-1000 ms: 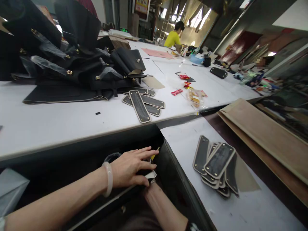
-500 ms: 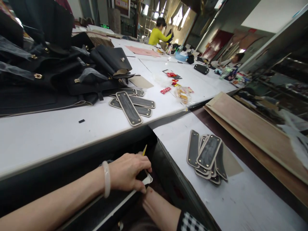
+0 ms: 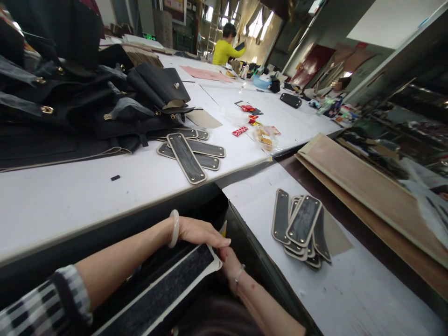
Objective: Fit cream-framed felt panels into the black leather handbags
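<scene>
Across my lap slants a long black leather-like panel [image 3: 164,291] with a pale border, its far end between my two hands. My left hand [image 3: 199,232], with a white bangle on its wrist, closes over the top edge of that end, thumb stretched to the right. The fingers of my right hand [image 3: 229,262] are bent at the panel's corner, touching the left thumb; their tips are partly hidden. Just behind both hands a small yellow pointed thing [image 3: 223,228] sticks up; which hand holds it, if either, is unclear.
Black bags [image 3: 80,107] are heaped on the white table [image 3: 63,205] at the left. Black pieces with pale rims and metal studs lie in a front pile [image 3: 187,158] and a right pile [image 3: 304,224]. Wooden boards [image 3: 371,186] lean at right; a person in yellow [image 3: 224,51] sits far back.
My left hand has shifted right, over the panel's end. The panel has turned so its black face shows more. My right hand has come into view beside the left.
</scene>
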A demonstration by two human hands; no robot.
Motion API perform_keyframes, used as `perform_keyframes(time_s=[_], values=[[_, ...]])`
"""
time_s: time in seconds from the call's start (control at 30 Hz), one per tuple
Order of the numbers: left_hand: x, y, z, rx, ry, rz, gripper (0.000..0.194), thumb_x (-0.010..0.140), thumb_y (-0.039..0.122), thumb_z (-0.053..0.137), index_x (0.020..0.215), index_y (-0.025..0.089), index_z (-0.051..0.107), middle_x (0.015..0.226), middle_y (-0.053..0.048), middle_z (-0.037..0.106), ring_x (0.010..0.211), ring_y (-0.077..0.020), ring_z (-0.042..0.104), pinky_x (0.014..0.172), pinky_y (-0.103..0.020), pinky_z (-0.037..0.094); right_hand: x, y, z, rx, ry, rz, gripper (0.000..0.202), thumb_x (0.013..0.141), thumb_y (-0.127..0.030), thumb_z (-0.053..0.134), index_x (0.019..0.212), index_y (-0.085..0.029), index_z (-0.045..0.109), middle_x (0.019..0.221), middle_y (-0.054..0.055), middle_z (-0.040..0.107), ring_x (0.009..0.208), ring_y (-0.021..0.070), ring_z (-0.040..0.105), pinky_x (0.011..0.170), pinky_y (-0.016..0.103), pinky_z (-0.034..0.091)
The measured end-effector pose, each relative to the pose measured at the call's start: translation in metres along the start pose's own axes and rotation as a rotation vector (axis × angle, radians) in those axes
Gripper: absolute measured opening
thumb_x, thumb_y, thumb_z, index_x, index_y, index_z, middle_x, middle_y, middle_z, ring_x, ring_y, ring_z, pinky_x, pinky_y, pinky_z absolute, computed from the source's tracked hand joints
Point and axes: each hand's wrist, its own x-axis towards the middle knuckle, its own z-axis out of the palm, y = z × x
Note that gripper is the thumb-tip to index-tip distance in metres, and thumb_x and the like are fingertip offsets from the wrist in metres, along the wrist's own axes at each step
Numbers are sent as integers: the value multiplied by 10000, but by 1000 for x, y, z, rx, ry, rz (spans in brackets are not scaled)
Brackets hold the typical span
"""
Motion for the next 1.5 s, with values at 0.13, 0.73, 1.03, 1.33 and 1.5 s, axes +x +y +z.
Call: perform_keyframes(time_s=[0.13,0.73,1.03,1.33,1.5], values=[[0,-1,0,8,26,-18,468,873,589,495,956,193,730,972,-16,712,990,-221,614,928,-313,448,-24,-12,-59,-108,28,43,497,788,-623,645,791,-143,515,567,-22,561,408,95,500,387,182,375],[4,-9,5,-23,169,-160,483,688,274,632,1150,186,525,857,21,605,832,-175,586,719,-260,469,-56,-60,-46,-410,-461,235,344,949,-506,418,939,-173,501,543,-39,536,316,89,461,267,132,346],[2,-7,3,14,155,-162,521,707,272,618,1210,202,501,858,24,595,790,-154,556,697,-241,453,-55,-71,-40,-501,-452,262,317,960,-456,384,941,-172,524,553,-36,535,310,82,441,249,125,308],[3,-14,3,-85,126,-122,534,704,271,593,1218,196,471,818,33,570,747,-158,544,647,-239,450,-58,-64,-33,-473,-427,320,388,952,-523,371,990,-171,530,543,-28,537,317,82,438,260,123,318],[2,-14,1,-77,112,-108,528,708,263,583,1218,193,465,816,32,562,734,-150,526,649,-234,438,-62,-67,-23,-418,-391,332,485,913,-616,399,970,-159,550,542,-22,525,315,76,417,264,126,304]])
